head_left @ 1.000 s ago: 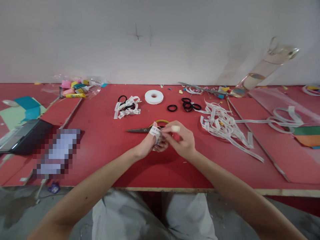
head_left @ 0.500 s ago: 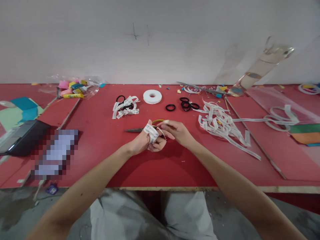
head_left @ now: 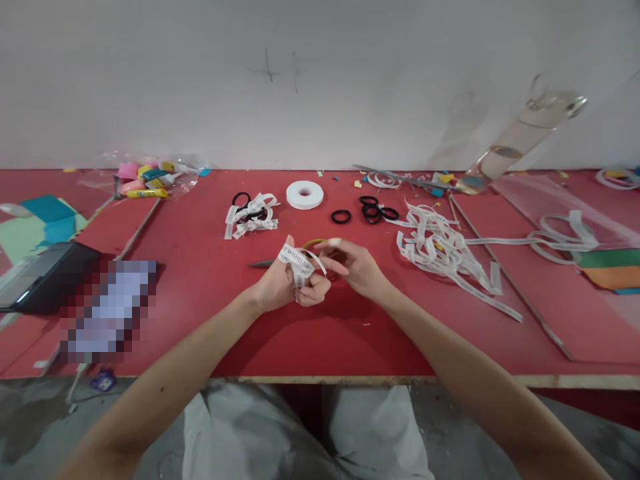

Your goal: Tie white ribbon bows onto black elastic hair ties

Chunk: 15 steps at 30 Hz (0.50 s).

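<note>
A white printed ribbon (head_left: pixel 295 257) is looped over the thumb and fingers of my left hand (head_left: pixel 287 280), whose fingers are curled in on it. One end of this ribbon arcs across to my right hand (head_left: pixel 357 267). There the thumb and forefinger come together at the ribbon, touching the left fingers; the exact pinch point is partly hidden. Behind both hands lie scissors, with a dark blade (head_left: pixel 260 264) sticking out to the left and a yellow-green handle (head_left: pixel 315 241) showing above the fingers.
Beyond my hands are a white ribbon roll (head_left: pixel 305 195), black hair ties (head_left: pixel 371 210) and ribbon bows (head_left: pixel 255 215). A loose ribbon pile (head_left: pixel 445 247) lies right. A tilted clear bottle (head_left: pixel 520 143) leans on the wall. A phone (head_left: pixel 113 307) and black case (head_left: pixel 55 277) lie left.
The ribbon on my left hand has turned and shifted slightly left, so more of its print shows. Its arcing end looks wider. Both hands stay nearly in place.
</note>
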Each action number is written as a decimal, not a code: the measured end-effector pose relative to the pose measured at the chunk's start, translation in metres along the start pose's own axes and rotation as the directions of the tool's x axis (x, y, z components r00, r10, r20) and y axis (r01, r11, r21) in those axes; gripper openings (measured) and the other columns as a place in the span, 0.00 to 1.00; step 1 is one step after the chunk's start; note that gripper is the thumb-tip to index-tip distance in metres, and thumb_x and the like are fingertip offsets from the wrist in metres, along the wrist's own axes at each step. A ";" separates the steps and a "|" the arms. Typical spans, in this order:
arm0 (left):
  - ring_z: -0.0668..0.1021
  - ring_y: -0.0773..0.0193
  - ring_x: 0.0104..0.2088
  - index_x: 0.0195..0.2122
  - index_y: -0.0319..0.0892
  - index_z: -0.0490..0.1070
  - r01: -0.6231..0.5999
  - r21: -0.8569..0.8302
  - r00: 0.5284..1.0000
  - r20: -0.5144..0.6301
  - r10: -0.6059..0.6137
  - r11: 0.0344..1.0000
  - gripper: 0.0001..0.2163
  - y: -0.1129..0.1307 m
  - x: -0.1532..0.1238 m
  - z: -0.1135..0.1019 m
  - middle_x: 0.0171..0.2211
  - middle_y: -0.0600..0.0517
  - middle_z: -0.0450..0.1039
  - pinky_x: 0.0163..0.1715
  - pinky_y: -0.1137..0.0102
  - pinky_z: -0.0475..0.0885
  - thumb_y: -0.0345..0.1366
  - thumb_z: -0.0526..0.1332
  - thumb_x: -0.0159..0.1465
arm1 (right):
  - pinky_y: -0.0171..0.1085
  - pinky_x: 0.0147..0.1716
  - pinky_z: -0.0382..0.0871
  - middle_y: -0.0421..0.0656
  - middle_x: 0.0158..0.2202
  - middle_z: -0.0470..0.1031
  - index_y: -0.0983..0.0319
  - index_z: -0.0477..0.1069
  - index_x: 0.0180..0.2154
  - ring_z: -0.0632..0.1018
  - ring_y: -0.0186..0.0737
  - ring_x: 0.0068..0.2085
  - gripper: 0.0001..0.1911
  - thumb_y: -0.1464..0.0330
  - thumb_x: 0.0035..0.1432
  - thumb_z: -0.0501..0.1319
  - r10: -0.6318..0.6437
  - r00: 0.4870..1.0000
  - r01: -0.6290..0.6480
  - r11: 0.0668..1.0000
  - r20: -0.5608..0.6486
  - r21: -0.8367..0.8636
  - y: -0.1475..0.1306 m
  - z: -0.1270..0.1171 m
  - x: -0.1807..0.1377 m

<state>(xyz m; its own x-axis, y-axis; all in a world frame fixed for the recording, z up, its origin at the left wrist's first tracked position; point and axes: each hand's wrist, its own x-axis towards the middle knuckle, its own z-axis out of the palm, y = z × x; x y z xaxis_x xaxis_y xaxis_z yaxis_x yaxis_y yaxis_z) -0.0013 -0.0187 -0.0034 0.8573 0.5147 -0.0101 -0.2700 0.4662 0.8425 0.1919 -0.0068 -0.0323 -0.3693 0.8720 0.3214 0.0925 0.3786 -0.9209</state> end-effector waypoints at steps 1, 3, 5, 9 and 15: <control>0.51 0.71 0.18 0.52 0.30 0.69 -0.009 -0.012 1.000 -0.013 0.009 1.000 0.42 0.001 0.000 -0.002 0.19 0.59 0.52 0.20 0.73 0.49 0.65 0.36 0.64 | 0.34 0.39 0.70 0.40 0.37 0.76 0.58 0.73 0.45 0.76 0.34 0.38 0.11 0.65 0.59 0.63 0.069 0.995 -0.061 0.993 -0.078 0.103 -0.003 0.000 0.001; 0.50 0.71 0.18 0.52 0.31 0.69 -0.018 -0.027 0.998 -0.053 0.016 0.999 0.42 0.002 0.000 -0.005 0.19 0.59 0.52 0.20 0.73 0.49 0.65 0.36 0.64 | 0.32 0.37 0.70 0.38 0.34 0.74 0.56 0.74 0.44 0.75 0.31 0.35 0.11 0.64 0.59 0.64 0.186 0.966 -0.124 0.942 -0.181 0.311 -0.010 -0.001 0.003; 0.50 0.71 0.17 0.52 0.31 0.69 -0.006 -0.033 0.996 -0.093 0.003 0.999 0.41 0.003 0.001 -0.008 0.19 0.59 0.52 0.20 0.73 0.48 0.65 0.36 0.64 | 0.32 0.37 0.71 0.37 0.33 0.73 0.55 0.74 0.44 0.75 0.30 0.34 0.12 0.61 0.58 0.64 0.266 0.947 -0.148 0.860 -0.182 0.488 -0.015 -0.001 0.003; 0.50 0.71 0.17 0.50 0.34 0.70 -0.001 -0.016 0.989 -0.146 -0.002 1.000 0.41 0.004 0.003 -0.010 0.18 0.59 0.50 0.20 0.74 0.48 0.65 0.34 0.64 | 0.32 0.40 0.72 0.37 0.32 0.72 0.55 0.75 0.42 0.75 0.31 0.36 0.14 0.60 0.53 0.69 0.246 0.954 -0.098 0.796 -0.170 0.597 -0.019 0.002 0.002; 0.49 0.71 0.17 0.48 0.37 0.69 -0.018 0.088 0.988 -0.154 0.031 0.996 0.40 0.000 0.004 -0.010 0.19 0.60 0.48 0.20 0.74 0.47 0.66 0.32 0.63 | 0.36 0.43 0.72 0.38 0.35 0.75 0.56 0.76 0.38 0.76 0.34 0.37 0.08 0.62 0.56 0.67 0.126 0.940 -0.023 0.951 -0.316 0.308 -0.008 0.008 -0.001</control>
<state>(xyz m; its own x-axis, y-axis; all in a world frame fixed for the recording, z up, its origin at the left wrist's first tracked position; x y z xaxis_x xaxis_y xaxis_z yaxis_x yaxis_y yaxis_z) -0.0027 -0.0092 -0.0089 0.7710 0.6334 -0.0664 -0.2454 0.3917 0.8868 0.1840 -0.0134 -0.0270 -0.0432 0.9657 0.2562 -0.1885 0.2439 -0.9513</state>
